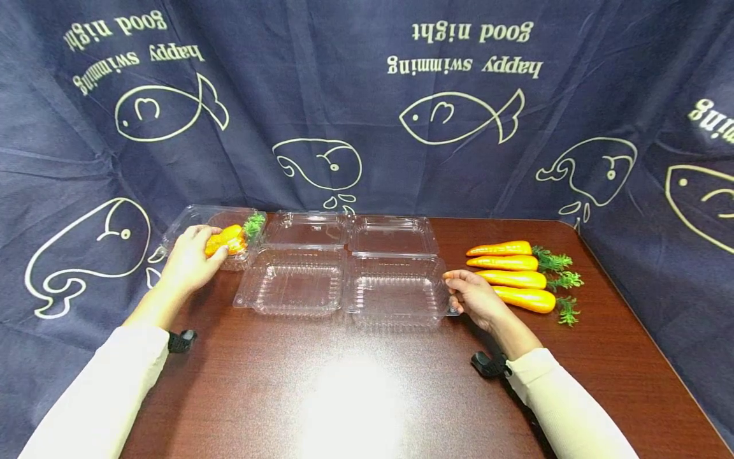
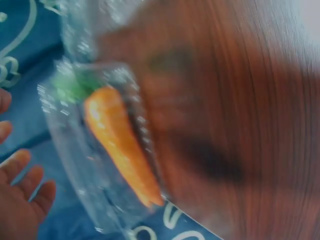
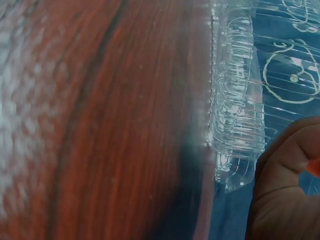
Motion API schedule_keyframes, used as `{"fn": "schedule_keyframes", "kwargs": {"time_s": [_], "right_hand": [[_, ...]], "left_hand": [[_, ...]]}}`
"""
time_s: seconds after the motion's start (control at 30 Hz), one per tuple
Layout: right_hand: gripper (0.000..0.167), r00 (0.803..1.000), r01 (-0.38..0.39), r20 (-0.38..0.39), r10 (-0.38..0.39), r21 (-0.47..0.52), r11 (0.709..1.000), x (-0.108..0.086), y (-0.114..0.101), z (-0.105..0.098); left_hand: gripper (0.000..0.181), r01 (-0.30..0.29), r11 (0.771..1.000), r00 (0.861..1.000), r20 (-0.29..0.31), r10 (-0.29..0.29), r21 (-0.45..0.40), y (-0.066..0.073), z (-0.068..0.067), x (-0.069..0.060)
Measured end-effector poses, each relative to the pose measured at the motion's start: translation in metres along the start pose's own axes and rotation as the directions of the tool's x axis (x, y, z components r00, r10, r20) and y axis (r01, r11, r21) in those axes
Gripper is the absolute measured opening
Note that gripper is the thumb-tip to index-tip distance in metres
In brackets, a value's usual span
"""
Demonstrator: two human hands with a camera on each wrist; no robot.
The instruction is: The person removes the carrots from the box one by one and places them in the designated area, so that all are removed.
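In the head view my left hand [image 1: 197, 255] is at orange carrots [image 1: 232, 237] with green tops, in an open clear container [image 1: 192, 220] at the far left. In the left wrist view, the fingers of that hand [image 2: 22, 187] are loosely spread, apart from the carrot [image 2: 120, 142] in the container [image 2: 82, 165]. My right hand [image 1: 478, 299] has curled fingers at the right rim of another open clear plastic container [image 1: 395, 293]; it seems to pinch the rim. The right wrist view shows this hand [image 3: 287, 185] beside a container corner [image 3: 237, 172], its fingertips partly cut off.
Another open clear container [image 1: 298, 284] stands in the middle, its lid [image 1: 309, 229] folded back. Several loose carrots [image 1: 518, 279] with green tops lie in a row at the right. A dark blue printed curtain [image 1: 367, 83] hangs behind the brown table [image 1: 258, 382].
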State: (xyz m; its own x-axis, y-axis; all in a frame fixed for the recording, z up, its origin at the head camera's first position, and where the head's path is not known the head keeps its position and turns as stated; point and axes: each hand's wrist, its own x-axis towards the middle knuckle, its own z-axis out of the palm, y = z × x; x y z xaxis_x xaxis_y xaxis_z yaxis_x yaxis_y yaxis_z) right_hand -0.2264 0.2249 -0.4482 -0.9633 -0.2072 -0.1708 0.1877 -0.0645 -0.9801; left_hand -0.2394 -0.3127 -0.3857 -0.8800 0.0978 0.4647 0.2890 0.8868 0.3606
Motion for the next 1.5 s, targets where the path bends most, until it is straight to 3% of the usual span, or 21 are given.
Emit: {"fn": "schedule_keyframes", "kwargs": {"time_s": [0.1,0.23,0.37,0.57,0.87,1.1,1.3,1.5], "right_hand": [[0.017,1.0,-0.008,0.015,0.008,-0.004,1.0,0.001,0.001,0.001],[0.024,0.998,-0.032,0.044,0.034,-0.038,0.999,0.002,0.002,0.004],[0.033,0.997,-0.041,0.068,0.045,-0.064,0.997,0.002,0.002,0.006],[0.03,0.998,-0.037,0.057,0.04,-0.054,0.998,0.005,0.003,0.009],[0.026,0.999,-0.036,0.036,0.037,-0.019,0.999,0.006,0.003,0.012],[0.025,0.999,-0.039,0.026,0.039,-0.017,0.999,0.009,0.003,0.013],[0.025,0.999,-0.031,0.022,0.032,-0.016,0.999,0.011,0.003,0.012],[0.027,0.999,-0.028,0.025,0.028,-0.005,1.0,0.012,0.004,0.011]], "left_hand": [[0.049,0.053,0.998,0.996,0.07,-0.056,0.042,-0.011,0.004,0.004],[0.061,0.094,0.991,0.978,0.176,-0.11,0.099,-0.023,0.011,0.005],[0.063,0.104,0.986,0.967,0.219,-0.131,0.129,-0.031,0.015,0.001],[0.062,0.102,0.985,0.969,0.209,-0.129,0.136,-0.033,0.016,-0.003],[0.063,0.102,0.985,0.963,0.236,-0.132,0.137,-0.031,0.012,-0.013],[0.06,0.063,0.988,0.972,0.215,-0.093,0.142,-0.03,0.002,-0.03],[0.057,0.004,0.989,0.983,0.182,-0.031,0.149,-0.025,-0.009,-0.037],[0.056,0.01,0.986,0.984,0.172,-0.039,0.167,-0.02,-0.012,-0.046]]}}
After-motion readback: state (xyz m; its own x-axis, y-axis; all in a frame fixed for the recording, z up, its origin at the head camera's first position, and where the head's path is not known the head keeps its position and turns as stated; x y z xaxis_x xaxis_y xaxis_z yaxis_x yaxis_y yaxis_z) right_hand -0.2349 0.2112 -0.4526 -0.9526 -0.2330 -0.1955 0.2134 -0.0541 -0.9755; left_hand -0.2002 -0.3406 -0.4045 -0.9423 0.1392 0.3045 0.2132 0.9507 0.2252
